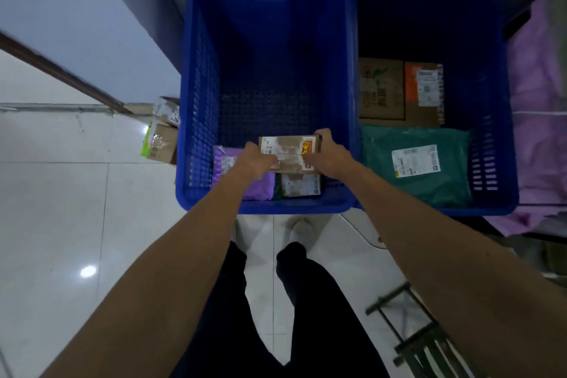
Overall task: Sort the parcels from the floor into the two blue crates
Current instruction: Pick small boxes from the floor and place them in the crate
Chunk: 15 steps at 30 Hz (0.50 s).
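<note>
Two blue crates stand side by side in front of me. Inside the left crate [196, 95], near its front wall, my left hand [256, 161] and my right hand [329, 156] both grip a small brown cardboard parcel [290, 150] by its two ends. Under it lie a purple mailer [259, 189] and a small dark parcel with a white label [300, 185]. The right crate [491, 95] holds a green mailer [417, 163] at the front and two brown cardboard boxes [402, 92] behind it.
More cardboard parcels [162, 135] lie on the white tiled floor to the left of the left crate. Purple fabric [540, 101] hangs at the right. A dark metal rack [414, 341] stands at the lower right. My legs and shoes are below the crates.
</note>
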Motion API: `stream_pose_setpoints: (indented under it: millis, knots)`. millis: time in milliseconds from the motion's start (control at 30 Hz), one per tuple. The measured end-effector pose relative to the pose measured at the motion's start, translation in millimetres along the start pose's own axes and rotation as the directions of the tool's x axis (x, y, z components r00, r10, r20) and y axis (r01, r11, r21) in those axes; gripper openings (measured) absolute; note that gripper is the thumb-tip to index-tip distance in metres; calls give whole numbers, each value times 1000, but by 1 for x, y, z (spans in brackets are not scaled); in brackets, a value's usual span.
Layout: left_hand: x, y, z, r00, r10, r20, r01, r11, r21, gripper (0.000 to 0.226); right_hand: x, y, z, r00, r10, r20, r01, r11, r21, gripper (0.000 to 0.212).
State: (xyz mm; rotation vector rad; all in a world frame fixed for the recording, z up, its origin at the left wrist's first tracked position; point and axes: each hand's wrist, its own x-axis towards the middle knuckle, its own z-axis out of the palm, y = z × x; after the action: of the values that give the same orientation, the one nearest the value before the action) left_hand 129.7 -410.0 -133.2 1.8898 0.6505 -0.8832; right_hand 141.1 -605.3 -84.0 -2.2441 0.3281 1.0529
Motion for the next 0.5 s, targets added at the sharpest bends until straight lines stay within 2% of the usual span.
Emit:
stream_pose_setpoints:
  millis: [67,133,200,300,400,500]
  knots:
    - [15,-13,18,999,14,29,-14,1000,-26,76,20,13,11,1000,-13,-3,13,993,-119,70]
    - [29,-25,36,998,42,57,-43,999,22,92,38,27,25,1000,2,-4,-3,973,-230,83]
    - [41,-32,47,995,62,74,-71,989,129,89,51,37,37,999,35,-7,-35,948,-318,92]
    - [62,-40,60,996,52,69,-66,973,223,77,70,47,52,997,74,17,-60,903,-425,94]
    - [77,-47,75,997,40,72,-58,962,267,69,91,58,65,986,159,55,-119,890,-440,89]
    - [92,-54,91,993,28,114,-70,921,384,64,105,67,74,973,223,60,-168,863,-477,80]
